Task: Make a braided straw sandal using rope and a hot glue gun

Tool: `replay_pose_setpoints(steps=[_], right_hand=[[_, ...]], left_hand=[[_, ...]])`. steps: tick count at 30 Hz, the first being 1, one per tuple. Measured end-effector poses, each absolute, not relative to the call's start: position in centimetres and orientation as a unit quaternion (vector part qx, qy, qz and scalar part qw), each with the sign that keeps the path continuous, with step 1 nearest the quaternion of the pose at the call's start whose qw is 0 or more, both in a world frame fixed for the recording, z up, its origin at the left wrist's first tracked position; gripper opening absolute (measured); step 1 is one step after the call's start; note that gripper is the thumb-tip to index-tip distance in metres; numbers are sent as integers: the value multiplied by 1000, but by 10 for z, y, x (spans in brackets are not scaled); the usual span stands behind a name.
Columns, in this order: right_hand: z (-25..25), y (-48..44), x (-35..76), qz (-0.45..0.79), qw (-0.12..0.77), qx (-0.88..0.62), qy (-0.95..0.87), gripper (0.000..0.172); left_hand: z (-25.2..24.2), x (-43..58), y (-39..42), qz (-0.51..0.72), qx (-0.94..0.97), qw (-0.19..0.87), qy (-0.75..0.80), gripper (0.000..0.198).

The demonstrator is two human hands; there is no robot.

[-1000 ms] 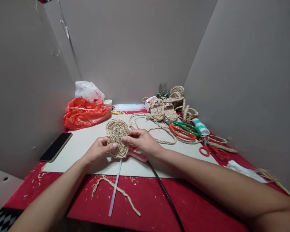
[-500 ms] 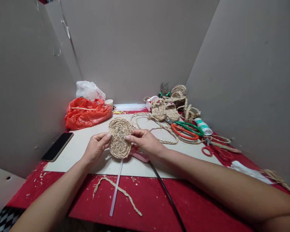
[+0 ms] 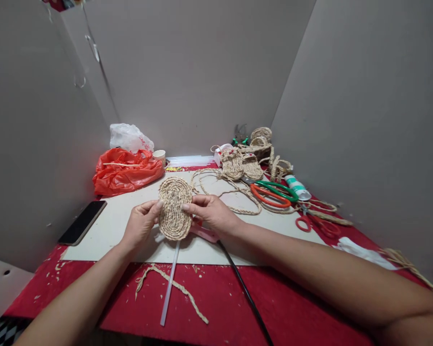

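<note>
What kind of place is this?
Likely a small craft workbench for straw weaving: the left hand and right hand hold an oval coiled straw mat, and braided straw cord and green- and orange-handled scissors lie on the red-covered table.

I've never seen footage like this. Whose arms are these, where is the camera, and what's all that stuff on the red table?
No machine here: these are a person's two bare arms, filmed by a camera worn on their head, looking forward and down. The left hand and right hand pinch a woven straw oval by its sides, over a pale board on the red table. Around lie a phone, an orange bag, large scissors, small woven sandals, braided cord and a clear stick.
</note>
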State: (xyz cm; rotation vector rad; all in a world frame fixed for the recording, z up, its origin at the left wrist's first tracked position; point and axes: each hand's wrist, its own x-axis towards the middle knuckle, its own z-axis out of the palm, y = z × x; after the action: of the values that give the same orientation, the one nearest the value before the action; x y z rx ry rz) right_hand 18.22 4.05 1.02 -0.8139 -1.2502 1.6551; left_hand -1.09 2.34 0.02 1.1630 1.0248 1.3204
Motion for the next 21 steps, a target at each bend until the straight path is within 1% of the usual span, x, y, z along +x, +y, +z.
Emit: replay_pose_setpoints(steps=[4, 7, 14, 18, 21], right_hand=[[5, 45, 183, 646, 473, -314, -510, 28], [1, 48, 183, 635, 478, -316, -518, 29], [5, 47, 185, 616, 484, -329, -527, 33], [16, 49, 193, 542, 524, -338, -563, 35], [25, 49, 200, 468, 576, -330, -583, 36]], left_hand=[[1, -11, 22, 503, 500, 543, 450, 39], [6, -11, 20, 462, 522, 550, 460, 39], [8, -14, 20, 460, 553, 494, 489, 51], [1, -18, 24, 439, 566, 460, 525, 46], [-1, -21, 28, 493, 532, 433, 536, 47]])
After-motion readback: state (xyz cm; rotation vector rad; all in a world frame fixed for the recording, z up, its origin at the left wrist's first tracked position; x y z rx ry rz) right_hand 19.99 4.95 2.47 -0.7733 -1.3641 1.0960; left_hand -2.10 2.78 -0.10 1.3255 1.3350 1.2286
